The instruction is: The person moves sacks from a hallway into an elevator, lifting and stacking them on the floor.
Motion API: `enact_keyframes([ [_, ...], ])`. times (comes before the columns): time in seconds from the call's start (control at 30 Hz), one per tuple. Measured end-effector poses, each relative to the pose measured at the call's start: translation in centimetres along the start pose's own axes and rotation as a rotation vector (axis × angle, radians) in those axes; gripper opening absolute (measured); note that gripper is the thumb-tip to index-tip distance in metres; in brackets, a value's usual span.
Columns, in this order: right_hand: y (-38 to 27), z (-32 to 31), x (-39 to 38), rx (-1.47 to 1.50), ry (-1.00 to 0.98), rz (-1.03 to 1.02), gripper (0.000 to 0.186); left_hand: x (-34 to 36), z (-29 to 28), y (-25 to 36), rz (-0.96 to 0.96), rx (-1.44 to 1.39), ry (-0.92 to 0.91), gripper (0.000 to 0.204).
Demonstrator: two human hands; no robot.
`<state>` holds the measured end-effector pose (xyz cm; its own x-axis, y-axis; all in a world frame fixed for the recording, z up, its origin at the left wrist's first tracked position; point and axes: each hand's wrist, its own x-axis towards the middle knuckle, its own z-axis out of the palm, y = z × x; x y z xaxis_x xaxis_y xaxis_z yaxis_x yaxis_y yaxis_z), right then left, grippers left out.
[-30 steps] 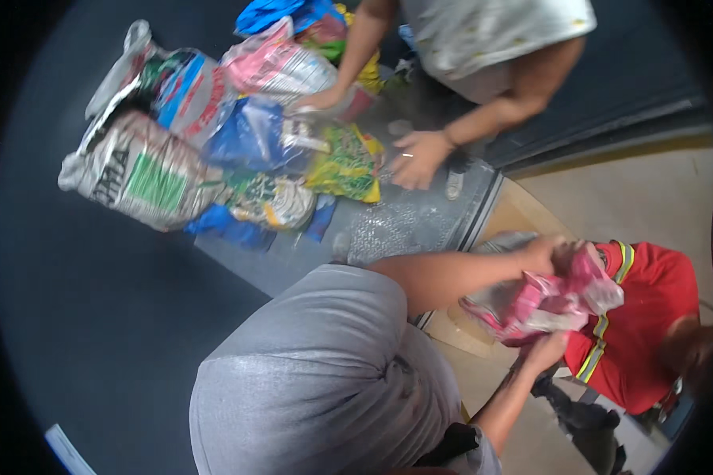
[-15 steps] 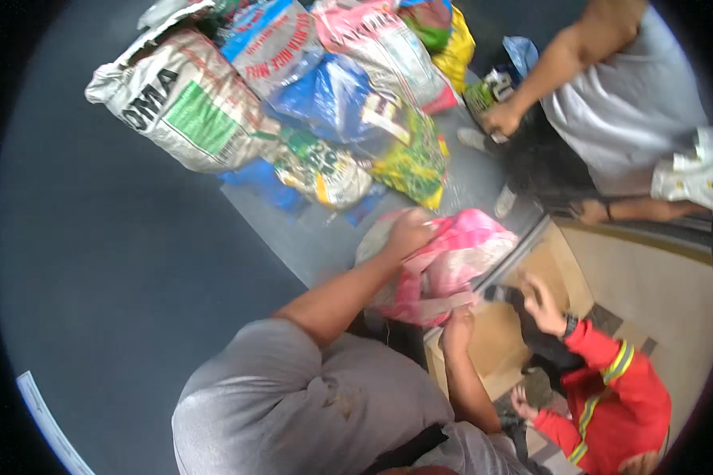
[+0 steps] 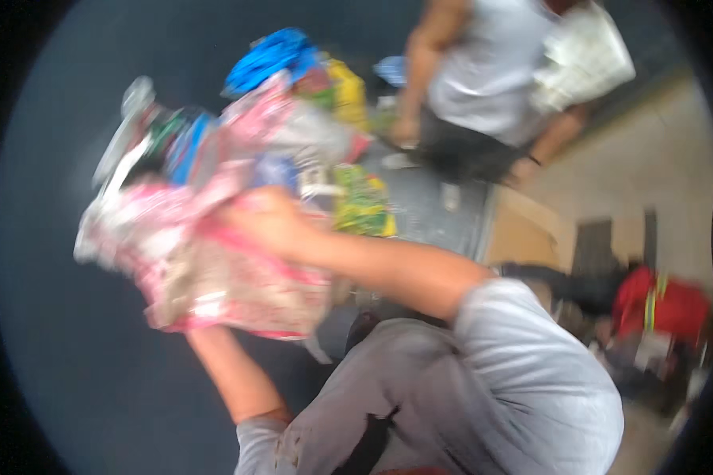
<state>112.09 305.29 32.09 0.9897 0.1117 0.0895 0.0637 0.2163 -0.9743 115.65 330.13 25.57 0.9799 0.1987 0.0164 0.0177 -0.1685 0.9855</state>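
A bulky pink and whitish plastic sack (image 3: pixel 242 289) is held up in front of me at the left, smeared by motion. Across its upper right side lies my right hand (image 3: pixel 268 218), closed on the plastic, its fingers blurred. My left hand (image 3: pixel 200 336) bears the sack from its lower edge; most of that hand is hidden behind the plastic. Beyond the sack is a pile of filled bags, among them a yellow and green bag (image 3: pixel 363 202), a bright blue bag (image 3: pixel 271 62) and a yellow bag (image 3: pixel 345 93). The sack covers part of this pile.
A person in a pale shirt (image 3: pixel 483 87) stands at the far right, with a white bundle (image 3: pixel 582 59) by one arm. Farther right is someone in a red jacket (image 3: pixel 661 305) with reflective bands. A grey surface (image 3: pixel 432 210) extends beside the pile, next to tan board (image 3: pixel 523 229).
My view has turned, and the pile sits farther left. The pink sack has been lifted off the grey surface and carried left. My right hand has moved onto its upper side, my left beneath.
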Motion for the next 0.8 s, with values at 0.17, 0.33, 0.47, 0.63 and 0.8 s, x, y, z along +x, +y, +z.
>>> enact_keyframes([
  [0.17,3.4,2.7,9.9,-0.593,0.184,-0.304,0.029,10.9,0.9,1.0,0.171,0.18,-0.015,0.015],
  [0.33,10.8,-5.1,-0.8,-0.661,-0.039,-0.228,0.056,11.4,1.0,-10.7,0.177,0.673,0.108,0.015],
  [0.47,19.7,-22.9,-19.9,-0.749,-0.138,0.151,0.068,4.1,7.0,-16.7,0.138,0.974,0.059,0.015],
  [0.63,20.0,-42.1,-57.9,-0.411,0.832,1.131,0.068,-7.2,17.1,-18.5,0.059,1.217,-0.257,0.016],
  [0.8,19.3,-42.7,-85.5,-0.345,1.493,1.114,0.051,-14.9,32.0,-16.0,-0.032,1.319,-0.749,0.017],
])
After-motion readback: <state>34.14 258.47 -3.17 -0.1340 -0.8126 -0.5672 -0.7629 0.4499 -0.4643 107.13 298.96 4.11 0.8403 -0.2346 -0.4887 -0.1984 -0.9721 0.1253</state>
